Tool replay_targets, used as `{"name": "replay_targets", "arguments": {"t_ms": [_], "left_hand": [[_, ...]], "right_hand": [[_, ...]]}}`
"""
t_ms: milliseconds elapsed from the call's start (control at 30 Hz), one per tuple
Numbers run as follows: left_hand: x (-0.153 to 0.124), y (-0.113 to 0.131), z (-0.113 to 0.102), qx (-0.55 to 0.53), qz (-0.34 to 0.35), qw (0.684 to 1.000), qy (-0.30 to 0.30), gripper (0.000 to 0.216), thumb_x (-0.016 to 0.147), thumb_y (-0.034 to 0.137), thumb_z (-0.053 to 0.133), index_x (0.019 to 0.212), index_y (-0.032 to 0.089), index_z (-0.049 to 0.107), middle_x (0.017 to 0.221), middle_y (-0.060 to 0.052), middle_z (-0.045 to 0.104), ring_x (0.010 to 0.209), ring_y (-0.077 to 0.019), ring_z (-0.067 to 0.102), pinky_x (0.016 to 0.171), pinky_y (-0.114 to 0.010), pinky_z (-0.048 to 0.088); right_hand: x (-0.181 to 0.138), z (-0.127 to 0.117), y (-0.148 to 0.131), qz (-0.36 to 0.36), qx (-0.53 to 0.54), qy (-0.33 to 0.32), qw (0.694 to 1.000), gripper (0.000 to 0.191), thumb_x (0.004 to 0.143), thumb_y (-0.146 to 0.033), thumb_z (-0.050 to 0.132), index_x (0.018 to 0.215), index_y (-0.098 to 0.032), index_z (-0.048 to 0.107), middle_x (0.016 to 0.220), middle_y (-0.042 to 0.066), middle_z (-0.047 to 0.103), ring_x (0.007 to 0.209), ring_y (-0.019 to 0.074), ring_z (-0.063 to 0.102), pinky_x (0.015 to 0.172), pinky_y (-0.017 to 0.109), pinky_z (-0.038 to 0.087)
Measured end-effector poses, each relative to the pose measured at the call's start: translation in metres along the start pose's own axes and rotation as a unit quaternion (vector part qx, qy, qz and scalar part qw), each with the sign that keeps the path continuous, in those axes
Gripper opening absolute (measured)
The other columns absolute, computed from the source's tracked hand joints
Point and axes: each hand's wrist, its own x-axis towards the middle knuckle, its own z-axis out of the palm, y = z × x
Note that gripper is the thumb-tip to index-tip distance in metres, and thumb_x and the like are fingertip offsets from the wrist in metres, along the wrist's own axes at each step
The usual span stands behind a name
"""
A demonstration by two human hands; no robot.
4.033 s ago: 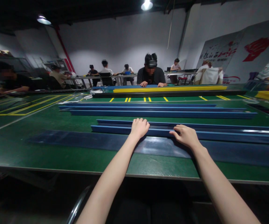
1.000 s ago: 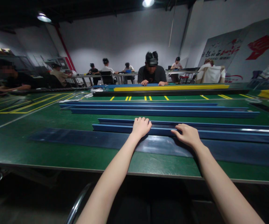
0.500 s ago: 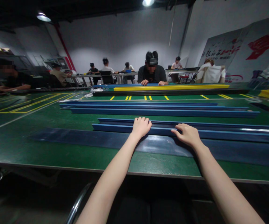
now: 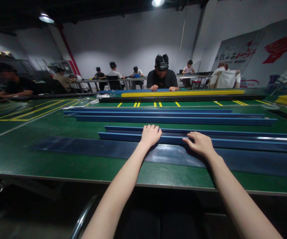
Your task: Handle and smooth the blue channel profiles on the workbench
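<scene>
A long blue plastic channel (image 4: 123,136) with two raised side walls lies across the table in front of me. My left hand (image 4: 150,135) is closed over its near wall, the fingertips hidden inside the channel. Farther right, my right hand (image 4: 200,143) grips the same wall, its thumb on the near side and fingers curled over the top. A flat, shiny dark blue strip (image 4: 69,146) lies just nearer to me, under my wrists. Toward the right end, a pale glossy piece (image 4: 277,139) shows along the channel.
Beyond lie more blue channels (image 4: 173,119), then a black bar (image 4: 183,98) and a yellow bar (image 4: 183,94). A co-worker (image 4: 162,76) sits opposite, hands at the far edge. The green table (image 4: 46,166) ends close to me, above a metal chair arm (image 4: 84,215).
</scene>
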Motion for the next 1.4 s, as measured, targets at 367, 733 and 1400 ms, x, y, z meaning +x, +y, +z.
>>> {"name": "replay_targets", "arguments": {"t_ms": [367, 733, 1400], "left_hand": [[0.0003, 0.0007, 0.0003, -0.002, -0.003, 1.0, -0.001, 0.035, 0.09, 0.029, 0.028, 0.093, 0.016, 0.059, 0.096, -0.01, 0.062, 0.092, -0.0226, 0.053, 0.079, -0.036, 0.034], [0.0007, 0.0005, 0.0004, -0.011, -0.006, 1.0, -0.007, 0.034, 0.09, 0.029, 0.028, 0.095, 0.016, 0.059, 0.098, -0.01, 0.062, 0.093, -0.0222, 0.053, 0.081, -0.037, 0.033], [0.0, 0.0004, 0.0008, 0.006, -0.002, 1.0, 0.004, 0.034, 0.089, 0.029, 0.029, 0.093, 0.016, 0.059, 0.096, -0.009, 0.062, 0.092, -0.0225, 0.053, 0.079, -0.036, 0.034]], "right_hand": [[0.0002, -0.0008, -0.0003, 0.003, 0.002, 0.001, 1.0, 0.039, 0.082, -0.049, 0.037, 0.073, -0.021, 0.063, 0.082, 0.003, 0.065, 0.08, 0.0174, 0.056, 0.058, 0.025, 0.031], [0.0006, -0.0007, -0.0004, 0.004, -0.002, -0.001, 1.0, 0.04, 0.082, -0.049, 0.036, 0.073, -0.021, 0.063, 0.082, 0.004, 0.065, 0.081, 0.0181, 0.057, 0.057, 0.025, 0.031], [0.0, 0.0, -0.0003, 0.003, -0.002, 0.0, 1.0, 0.04, 0.083, -0.049, 0.036, 0.073, -0.021, 0.063, 0.083, 0.004, 0.065, 0.08, 0.0178, 0.056, 0.057, 0.025, 0.031]]}}
